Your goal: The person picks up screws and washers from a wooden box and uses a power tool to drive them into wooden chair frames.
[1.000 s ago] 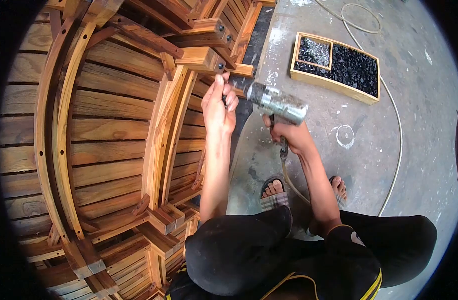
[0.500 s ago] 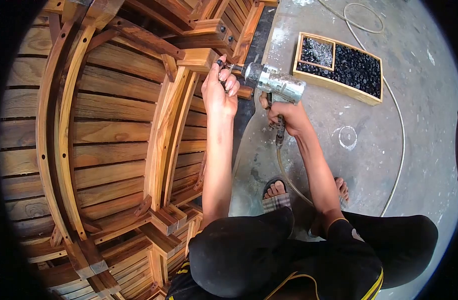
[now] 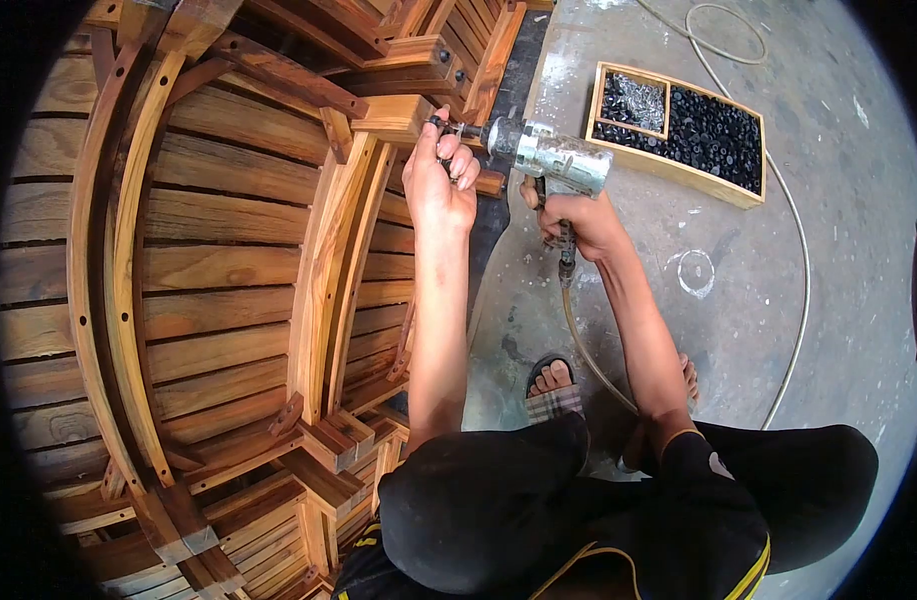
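Note:
My right hand (image 3: 579, 222) is wrapped round the grip of a silver pneumatic driver (image 3: 561, 158), whose hose runs down from the handle. The tool's tip points left toward the wooden block (image 3: 393, 117) at the end of a wooden frame. My left hand (image 3: 445, 178) is closed beside that block, its fingers pinched round a small black piece (image 3: 438, 122) at the tool's tip. More small dark parts show between its fingers, too small to make out. The contact between tip and wood is partly hidden by my fingers.
Slatted wooden furniture (image 3: 224, 255) fills the left side. On the concrete floor at the upper right lies a wooden box (image 3: 679, 166) of black caps and silver screws. An air hose (image 3: 803, 250) curves across the floor. My sandalled foot (image 3: 553, 388) is below.
The driver's rear end has swung slightly, and my right hand has shifted a little to the right and down. My left hand has hardly moved.

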A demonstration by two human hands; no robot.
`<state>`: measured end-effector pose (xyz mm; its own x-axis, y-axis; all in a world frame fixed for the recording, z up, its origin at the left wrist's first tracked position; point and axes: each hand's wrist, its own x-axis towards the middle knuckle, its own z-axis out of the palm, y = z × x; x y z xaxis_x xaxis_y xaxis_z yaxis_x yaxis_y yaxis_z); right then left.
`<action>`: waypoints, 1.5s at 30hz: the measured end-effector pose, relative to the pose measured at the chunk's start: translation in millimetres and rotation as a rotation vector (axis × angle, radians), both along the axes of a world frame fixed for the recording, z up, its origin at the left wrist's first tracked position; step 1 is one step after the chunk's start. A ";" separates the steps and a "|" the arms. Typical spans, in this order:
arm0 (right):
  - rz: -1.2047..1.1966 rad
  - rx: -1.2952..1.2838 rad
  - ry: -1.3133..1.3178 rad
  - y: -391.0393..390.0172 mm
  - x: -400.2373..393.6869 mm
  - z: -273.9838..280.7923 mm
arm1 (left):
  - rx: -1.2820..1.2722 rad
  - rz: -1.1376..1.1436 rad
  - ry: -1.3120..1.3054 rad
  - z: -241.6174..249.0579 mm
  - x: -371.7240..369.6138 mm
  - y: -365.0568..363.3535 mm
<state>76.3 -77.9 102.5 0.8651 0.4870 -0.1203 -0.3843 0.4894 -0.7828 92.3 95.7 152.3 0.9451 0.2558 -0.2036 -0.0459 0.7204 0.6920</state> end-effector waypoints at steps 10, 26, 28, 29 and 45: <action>-0.012 0.020 0.034 -1.7 0.5 4.4 | 0.006 -0.003 0.009 -0.9 0.3 1.5; 0.020 -0.033 0.006 -4.0 3.5 8.3 | 0.043 0.042 0.040 -3.1 -10.6 -1.8; 0.013 -0.037 0.016 -5.4 4.6 11.0 | -0.055 -0.011 0.058 -19.5 -34.5 0.3; 0.016 -0.039 0.027 -7.1 7.1 12.9 | -0.152 -0.054 0.078 -31.3 -49.3 2.5; 0.024 -0.078 -0.024 -14.6 22.6 30.8 | -0.260 -0.233 0.520 -141.8 -178.7 -15.2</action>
